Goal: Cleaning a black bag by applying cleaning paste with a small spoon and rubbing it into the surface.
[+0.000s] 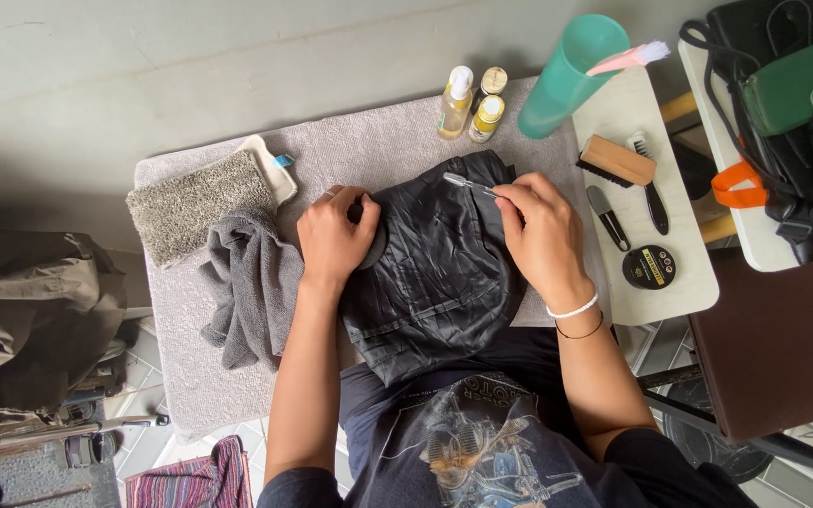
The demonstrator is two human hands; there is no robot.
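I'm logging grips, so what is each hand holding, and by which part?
The right hand pinches a small clear-handled brush at its near end. The left hand grips a fold of the black garment.

A grey towel [247, 282] is lying crumpled beside a rough mat [195, 202]. Three small bottles [472, 103] are standing near a teal cup [566, 80], while brushes [628, 174] are lying rightward.
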